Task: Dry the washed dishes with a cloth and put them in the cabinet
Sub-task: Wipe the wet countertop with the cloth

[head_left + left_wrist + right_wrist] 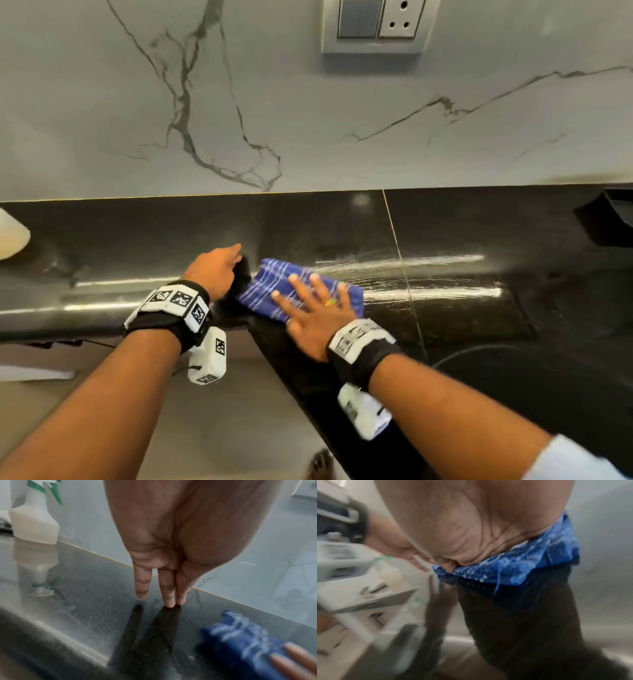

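A blue cloth (270, 286) with white stripes lies folded on the black stone counter (479, 301). My right hand (308, 308) presses flat on the cloth (522, 566) with its fingers spread. Just left of the cloth, my left hand (215, 270) touches the counter (85, 601) with straight fingertips (169, 601) and holds nothing. The cloth (240, 635) shows blurred at the lower right of the left wrist view. No dishes are in view.
Wet streaks (411, 274) run across the counter right of the cloth. A white spray bottle (34, 520) with a green trigger stands at the far left against the marble wall (308, 120). A switch and socket plate (375, 25) is on the wall. A sink corner (613, 219) shows far right.
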`<state>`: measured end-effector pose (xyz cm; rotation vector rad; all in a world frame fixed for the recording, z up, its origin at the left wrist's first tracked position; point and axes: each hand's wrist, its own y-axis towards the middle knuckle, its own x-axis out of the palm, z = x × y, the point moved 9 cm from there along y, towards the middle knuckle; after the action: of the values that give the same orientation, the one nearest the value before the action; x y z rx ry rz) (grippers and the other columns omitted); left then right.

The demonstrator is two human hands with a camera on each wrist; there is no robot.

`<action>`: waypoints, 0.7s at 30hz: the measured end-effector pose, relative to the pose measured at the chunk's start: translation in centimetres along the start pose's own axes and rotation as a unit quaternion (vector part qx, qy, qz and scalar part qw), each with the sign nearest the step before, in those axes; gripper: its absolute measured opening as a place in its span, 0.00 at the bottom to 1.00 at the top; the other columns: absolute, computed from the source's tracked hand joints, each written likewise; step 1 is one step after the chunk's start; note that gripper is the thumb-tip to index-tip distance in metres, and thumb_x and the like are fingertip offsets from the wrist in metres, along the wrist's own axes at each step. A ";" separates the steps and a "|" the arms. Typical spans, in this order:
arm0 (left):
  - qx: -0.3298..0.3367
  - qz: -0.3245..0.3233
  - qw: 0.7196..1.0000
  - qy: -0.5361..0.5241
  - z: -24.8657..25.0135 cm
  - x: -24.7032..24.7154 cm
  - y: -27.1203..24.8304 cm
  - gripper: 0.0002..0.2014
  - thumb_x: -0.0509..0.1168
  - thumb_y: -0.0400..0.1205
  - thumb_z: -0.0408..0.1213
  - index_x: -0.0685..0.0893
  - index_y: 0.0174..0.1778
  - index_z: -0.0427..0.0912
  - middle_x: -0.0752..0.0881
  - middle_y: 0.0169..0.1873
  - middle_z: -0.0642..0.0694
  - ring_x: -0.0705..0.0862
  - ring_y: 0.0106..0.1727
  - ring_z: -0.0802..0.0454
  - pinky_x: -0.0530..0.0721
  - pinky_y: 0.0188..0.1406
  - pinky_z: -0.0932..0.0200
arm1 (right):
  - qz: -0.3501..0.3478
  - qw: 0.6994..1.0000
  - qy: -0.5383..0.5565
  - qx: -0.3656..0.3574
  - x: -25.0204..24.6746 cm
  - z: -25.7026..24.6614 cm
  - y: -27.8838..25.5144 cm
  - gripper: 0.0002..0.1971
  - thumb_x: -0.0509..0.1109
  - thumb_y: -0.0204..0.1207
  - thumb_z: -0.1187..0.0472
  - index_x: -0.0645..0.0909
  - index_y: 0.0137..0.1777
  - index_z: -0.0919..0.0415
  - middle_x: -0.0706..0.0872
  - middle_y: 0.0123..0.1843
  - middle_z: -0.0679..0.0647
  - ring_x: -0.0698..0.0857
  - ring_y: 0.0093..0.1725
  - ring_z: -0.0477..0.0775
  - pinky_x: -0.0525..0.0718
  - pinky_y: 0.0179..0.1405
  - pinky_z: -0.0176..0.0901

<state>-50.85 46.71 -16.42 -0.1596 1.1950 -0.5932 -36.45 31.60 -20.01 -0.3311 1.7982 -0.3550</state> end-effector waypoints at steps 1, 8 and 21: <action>0.000 0.005 1.000 0.005 0.0 -0.3 0.1 0.31 0.55 0.85 0.22 0.67 0.86 0.44 0.78 0.79 0.43 0.74 0.81 0.40 0.71 0.80 0.44 | 0.047 0.998 0.000 0.038 -1.6 3.3 0.9 0.29 0.46 0.84 0.42 0.45 0.84 0.28 0.39 0.89 0.42 0.41 0.88 0.60 0.36 0.79 0.78; 0.003 -0.024 0.997 0.072 1.8 -0.4 0.4 0.31 0.61 0.90 0.36 0.59 0.89 0.45 0.64 0.87 0.40 0.66 0.85 0.37 0.66 0.81 0.48 | -0.014 0.940 0.136 0.314 -6.2 17.4 1.7 0.31 0.43 0.86 0.38 0.32 0.85 0.34 0.24 0.86 0.49 0.28 0.85 0.66 0.35 0.78 0.82; 0.049 -0.010 0.984 0.169 8.2 1.6 2.4 0.39 0.64 0.86 0.57 0.57 0.89 0.46 0.53 0.90 0.47 0.58 0.89 0.45 0.55 0.86 0.37 | 0.016 0.978 0.111 0.175 -7.7 13.5 5.9 0.31 0.45 0.86 0.42 0.34 0.84 0.32 0.28 0.87 0.47 0.30 0.86 0.64 0.31 0.77 0.78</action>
<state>-42.21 46.37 -15.69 0.0143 1.4906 -0.7151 -21.69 39.20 -18.86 -0.0143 1.9114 -0.6979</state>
